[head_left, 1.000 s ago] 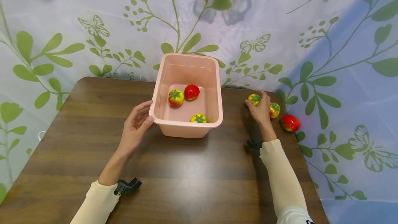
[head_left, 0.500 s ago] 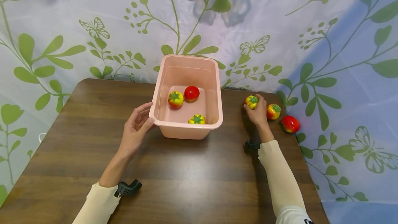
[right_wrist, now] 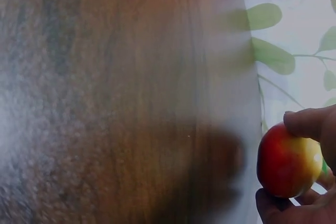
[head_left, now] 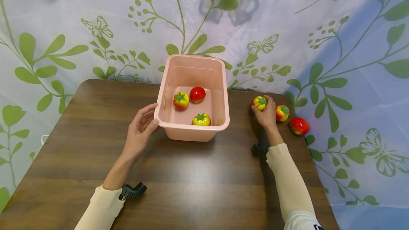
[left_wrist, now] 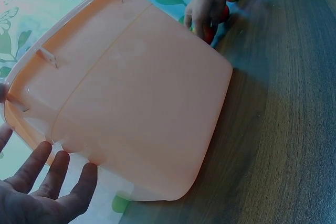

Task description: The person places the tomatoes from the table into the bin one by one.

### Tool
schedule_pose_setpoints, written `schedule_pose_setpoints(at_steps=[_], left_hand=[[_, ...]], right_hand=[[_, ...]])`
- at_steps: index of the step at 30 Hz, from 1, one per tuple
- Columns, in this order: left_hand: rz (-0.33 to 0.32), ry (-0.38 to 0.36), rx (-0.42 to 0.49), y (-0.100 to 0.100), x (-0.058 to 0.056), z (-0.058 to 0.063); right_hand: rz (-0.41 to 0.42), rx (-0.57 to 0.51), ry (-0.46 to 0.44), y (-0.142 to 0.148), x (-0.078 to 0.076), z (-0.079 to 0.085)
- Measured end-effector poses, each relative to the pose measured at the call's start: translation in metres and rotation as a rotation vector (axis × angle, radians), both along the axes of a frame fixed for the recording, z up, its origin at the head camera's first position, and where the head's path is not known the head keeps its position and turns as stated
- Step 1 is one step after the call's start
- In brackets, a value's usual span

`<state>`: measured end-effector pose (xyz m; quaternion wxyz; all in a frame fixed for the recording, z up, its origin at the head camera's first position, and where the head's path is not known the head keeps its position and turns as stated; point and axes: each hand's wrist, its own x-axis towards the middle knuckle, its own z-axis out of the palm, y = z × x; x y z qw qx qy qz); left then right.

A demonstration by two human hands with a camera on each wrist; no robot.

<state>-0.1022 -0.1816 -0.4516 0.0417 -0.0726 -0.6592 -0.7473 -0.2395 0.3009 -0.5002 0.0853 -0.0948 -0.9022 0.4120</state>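
My right hand [head_left: 266, 115] pinches a red-and-yellow toy tomato [right_wrist: 286, 163] between thumb and fingers, near the table's back right corner. The green leafy top of this tomato shows in the head view. In the same view my left hand [head_left: 138, 129] holds the pink plastic bin [head_left: 193, 135] at its front left corner, thumb at the rim and fingers along the outer wall. Inside the bin lie a yellow-red tomato [head_left: 181, 101], a red one [head_left: 197, 94] whose top is hidden, and a yellow tomato [head_left: 201, 119] partly covered by the front rim.
Just right of my right hand sit another yellow-red tomato [head_left: 282, 113] and a red tomato [head_left: 299, 126], close to the right edge of the brown wooden table [head_left: 191, 184]. A leaf-patterned cloth [head_left: 127, 45] hangs behind the table and along its right side.
My right hand has shifted slightly left with its tomato, away from the neighbouring yellow-red one, which shows more fully. My left hand stays on the bin.
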Motion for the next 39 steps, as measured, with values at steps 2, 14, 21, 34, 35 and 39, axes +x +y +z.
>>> schedule_pose_setpoints(at_steps=[2, 14, 21, 34, 35, 39], left_hand=[[0.001, 0.003, 0.003, 0.0, 0.0, 0.0], [-0.002, 0.019, 0.024, 0.0, -0.002, 0.0], [-0.001, 0.017, 0.036, 0.0, -0.001, -0.002], [0.007, 0.015, 0.037, 0.0, -0.001, -0.004], [0.007, 0.015, 0.037, 0.0, -0.001, -0.003], [0.003, 0.012, 0.031, 0.0, -0.002, -0.002]], right_hand=[[0.004, -0.001, 0.013, -0.001, 0.001, 0.003], [-0.012, -0.044, 0.114, -0.011, 0.009, 0.049], [0.016, -0.074, 0.19, -0.024, 0.014, 0.083], [0.06, -0.096, 0.277, -0.037, 0.026, 0.111], [0.062, -0.1, 0.28, -0.037, 0.027, 0.111], [0.076, -0.112, 0.291, -0.042, 0.029, 0.115]])
